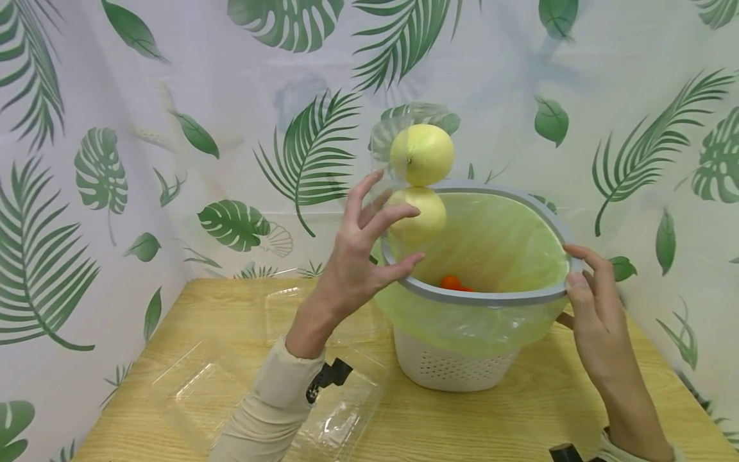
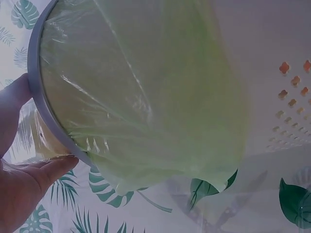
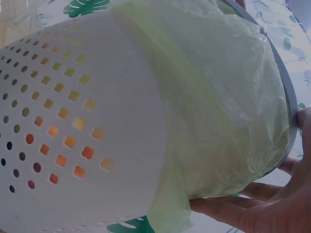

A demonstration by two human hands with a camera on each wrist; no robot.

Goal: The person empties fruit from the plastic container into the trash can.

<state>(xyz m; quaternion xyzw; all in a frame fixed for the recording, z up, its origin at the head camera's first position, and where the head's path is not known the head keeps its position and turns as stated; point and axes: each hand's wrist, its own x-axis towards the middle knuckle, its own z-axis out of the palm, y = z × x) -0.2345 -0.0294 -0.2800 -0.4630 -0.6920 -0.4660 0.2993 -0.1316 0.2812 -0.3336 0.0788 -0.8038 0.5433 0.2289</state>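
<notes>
In the head view my left hand (image 1: 360, 247) holds a clear plastic box at the left rim of a bin. Two round yellow fruits (image 1: 423, 154) show in the box, one above the other, the lower one partly behind my fingers. The bin (image 1: 456, 372) is white and perforated, with a grey rim (image 1: 485, 298) and a pale green plastic bag (image 1: 462, 327) lining it and folded over outside. My right hand (image 1: 600, 321) grips the right rim, thumb and fingers on either side. Orange-red things (image 1: 451, 282) lie inside the bag; their kind cannot be made out.
Clear plastic trays or lids (image 1: 340, 410) lie on the wooden table (image 1: 554, 410) left of the bin. Behind stands a white wall covering (image 1: 491, 64) with green leaf prints, close to the bin.
</notes>
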